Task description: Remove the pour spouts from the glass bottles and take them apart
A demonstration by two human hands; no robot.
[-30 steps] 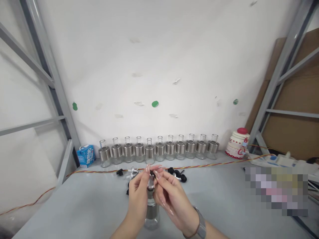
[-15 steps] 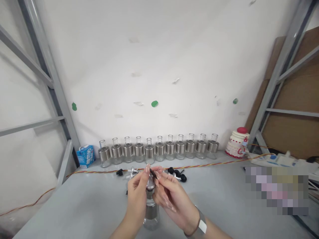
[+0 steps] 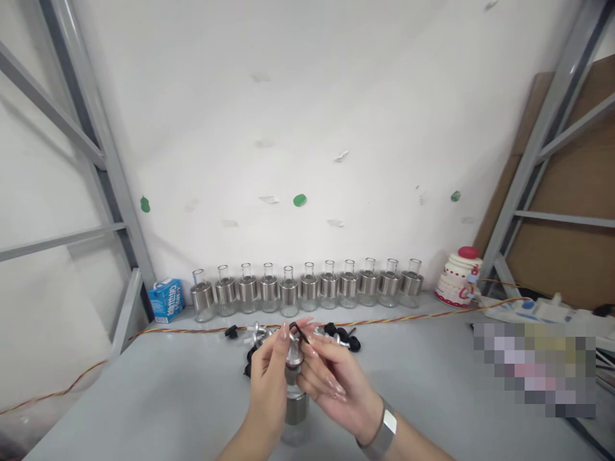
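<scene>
A glass bottle [image 3: 296, 410] with a metal sleeve stands upright in front of me, its neck between my hands. A silvery metal stopper [image 3: 295, 354] sits at its mouth. My left hand [image 3: 270, 368] is closed round the left side of this stopper, thumb up. Between thumb and forefinger, my right hand [image 3: 336, 378] pinches a small bent black piece [image 3: 302, 333] just above the stopper. Whether the black piece is attached to it I cannot tell. Black caps [image 3: 342, 334] and silvery stoppers [image 3: 259, 331] lie behind my hands, partly hidden.
Several sleeved glass bottles [image 3: 288, 291] stand in a row along the wall. A twisted red-yellow wire [image 3: 403, 320] crosses the grey table [image 3: 144, 390]. At the left is a blue carton [image 3: 166, 301]; at the right, a white-and-red jar [image 3: 459, 278] and a white power strip [image 3: 542, 310].
The black piece now shows more clearly, bent above the stopper, with the right fingertips slightly lower and to the right. Both hands remain at the bottle; the view has shifted slightly.
</scene>
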